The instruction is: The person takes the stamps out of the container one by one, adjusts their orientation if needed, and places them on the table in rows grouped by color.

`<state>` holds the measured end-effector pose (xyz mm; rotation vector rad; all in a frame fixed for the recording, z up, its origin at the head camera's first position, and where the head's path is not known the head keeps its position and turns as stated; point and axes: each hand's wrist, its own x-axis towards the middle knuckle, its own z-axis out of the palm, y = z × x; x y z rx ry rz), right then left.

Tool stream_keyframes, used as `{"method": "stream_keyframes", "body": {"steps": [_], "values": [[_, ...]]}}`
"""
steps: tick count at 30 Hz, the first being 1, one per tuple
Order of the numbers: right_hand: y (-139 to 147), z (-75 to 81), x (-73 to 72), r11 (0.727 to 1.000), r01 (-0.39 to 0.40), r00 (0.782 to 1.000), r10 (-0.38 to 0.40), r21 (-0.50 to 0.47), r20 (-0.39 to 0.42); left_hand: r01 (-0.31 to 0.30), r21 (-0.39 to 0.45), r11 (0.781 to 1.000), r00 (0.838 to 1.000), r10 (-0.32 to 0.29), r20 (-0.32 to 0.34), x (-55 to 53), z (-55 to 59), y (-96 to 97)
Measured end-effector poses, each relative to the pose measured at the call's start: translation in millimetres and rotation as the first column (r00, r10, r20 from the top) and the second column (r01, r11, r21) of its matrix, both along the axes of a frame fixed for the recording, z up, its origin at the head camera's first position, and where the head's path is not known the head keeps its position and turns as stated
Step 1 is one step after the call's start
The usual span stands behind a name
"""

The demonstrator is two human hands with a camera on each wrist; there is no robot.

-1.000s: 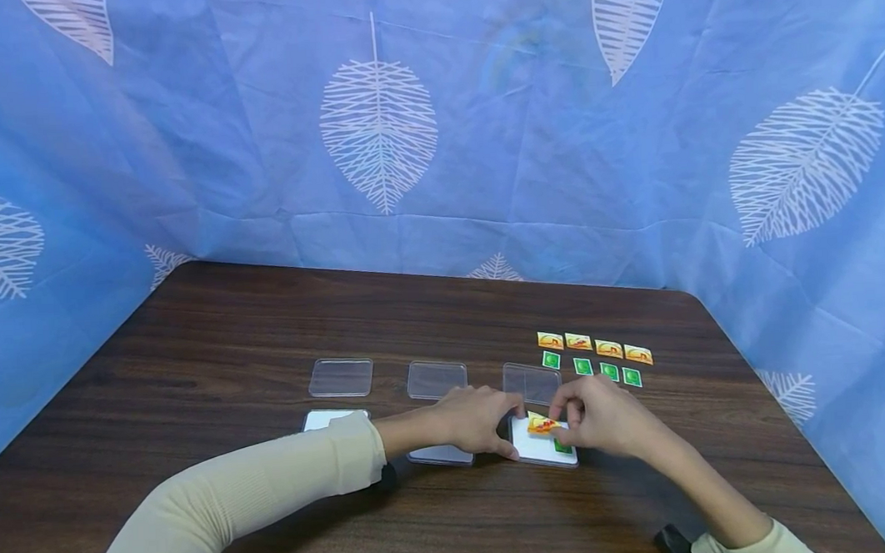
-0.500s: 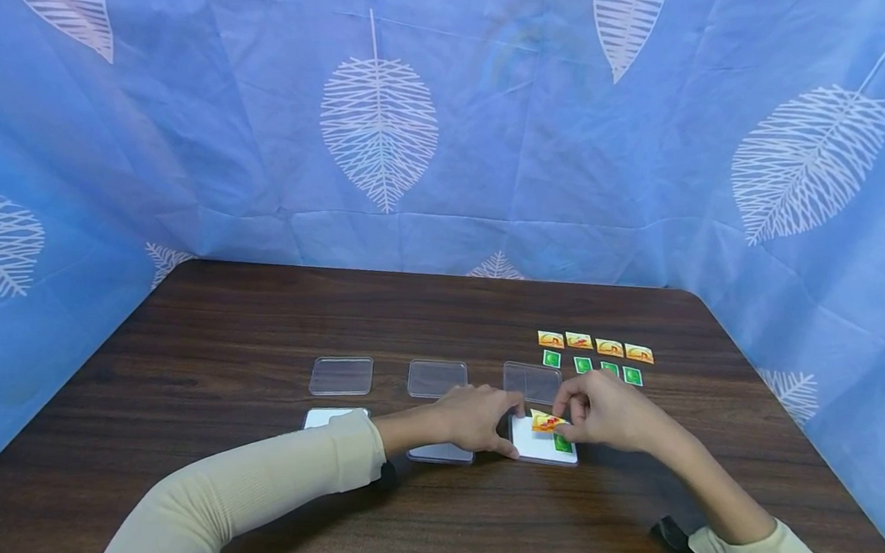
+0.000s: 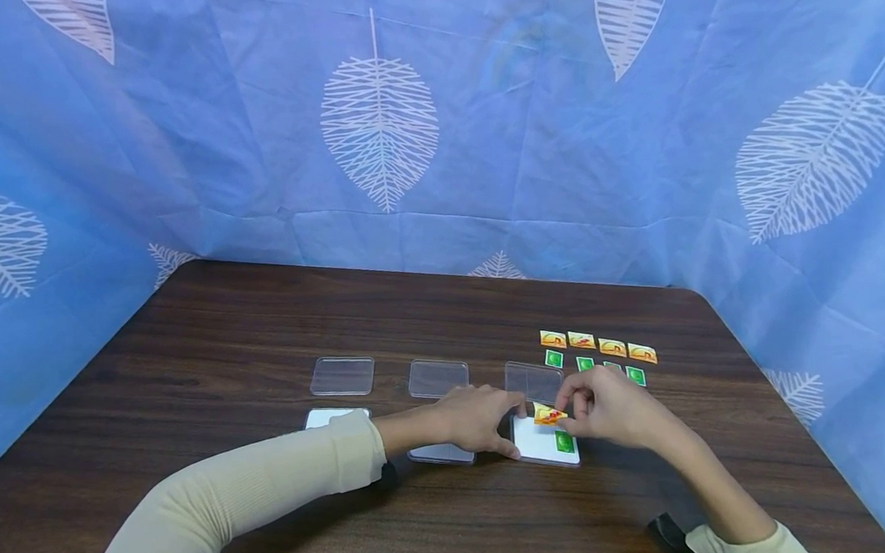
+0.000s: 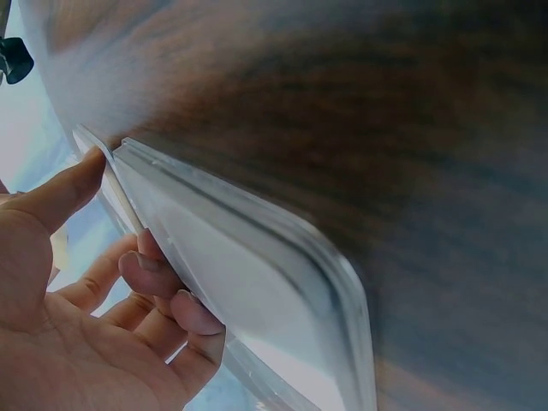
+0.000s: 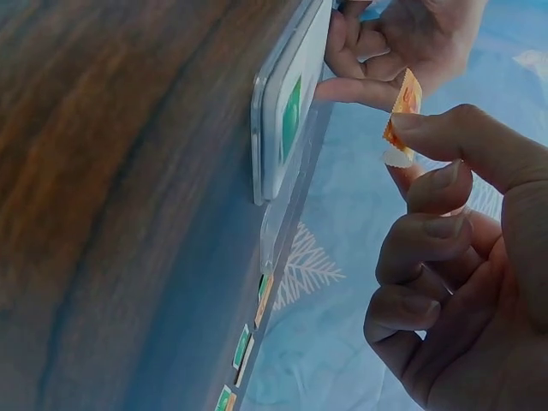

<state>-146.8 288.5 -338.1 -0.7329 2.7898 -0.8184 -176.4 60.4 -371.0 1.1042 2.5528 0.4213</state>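
Note:
My right hand [image 3: 613,405] pinches a small orange-yellow stamp [image 3: 547,415] between thumb and index finger, above a clear plastic case [image 3: 534,447] with a white insert. In the right wrist view the stamp [image 5: 409,96] has jagged edges and tilts away from the case. A green stamp [image 3: 564,442] lies on the white insert at its right side. My left hand [image 3: 474,421] holds the same case by its left edge, thumb at the near corner and index finger at the far one. Its other fingers hang over the middle case [image 4: 231,282].
Three clear lids [image 3: 343,376] lie in a row behind the cases. At the right back are a row of orange stamps [image 3: 581,340] and a row of green stamps [image 3: 554,358]. Another white case [image 3: 335,416] is partly behind my left sleeve. A blue leaf-patterned curtain [image 3: 480,141] surrounds the table.
My right hand has drawn the orange stamp slightly up and to the right, uncovering more of the green stamp. The left hand stays at the case.

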Motion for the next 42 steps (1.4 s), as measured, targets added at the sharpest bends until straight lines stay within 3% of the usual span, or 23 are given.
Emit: {"method": "stream_keyframes", "body": {"steps": [26,42], "values": [[10,4.3,2.9,0.999,0.038,0.999,-0.038,0.011,0.011,-0.005,0.006,1.000,1.000,0.005,-0.001,1.0,3.8,2.1],[22,-2.7,4.0,0.999,0.042,0.999,-0.043,0.016,0.005,0.002,0.015,1.000,1.000,-0.001,-0.021,0.4,-1.3,-1.8]]}}
